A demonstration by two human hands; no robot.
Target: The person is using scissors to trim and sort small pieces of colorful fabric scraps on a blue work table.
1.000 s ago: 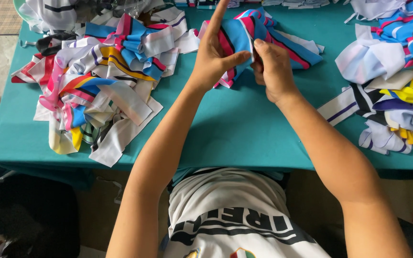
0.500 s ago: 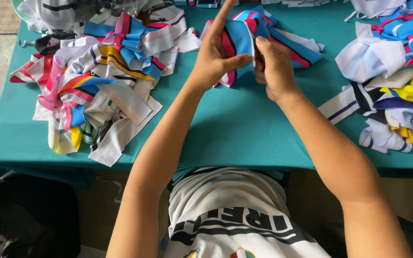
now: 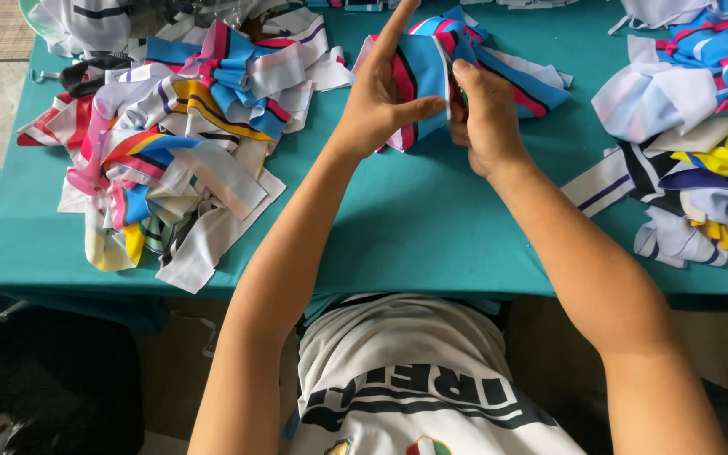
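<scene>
Gripping one striped strip (image 3: 423,72) between them, both hands meet above the far middle of the teal table (image 3: 398,219). The left hand (image 3: 378,105) holds the strip's near-left part, thumb pressed across the blue cloth toward the right, forefinger pointing straight up and away from the rest of the fingers. The right hand (image 3: 484,118) is closed on the same strip just beside it, fingers curled over the cloth's edge, knuckles almost touching the left thumb. So both hands are clamped on the strip, close together, with the cloth lifted slightly between and behind them.

The strip is blue with pink, black and white bands. Its free end runs out to the right behind the right hand and lies on the table, pointing toward the far right corner.

On the table's left side lies a left pile (image 3: 170,143) of many strips, white, pink, blue, yellow and black, tumbled over each other, well apart from the hands. Along the right edge sits a right pile (image 3: 701,143) of similar strips, with white, yellow and dark blue ones nearest. The table surface between the piles, in front of the hands, is plain teal cloth. Both forearms reach up from the lower edge, over a white shirt (image 3: 414,388) with dark lettering.
</scene>
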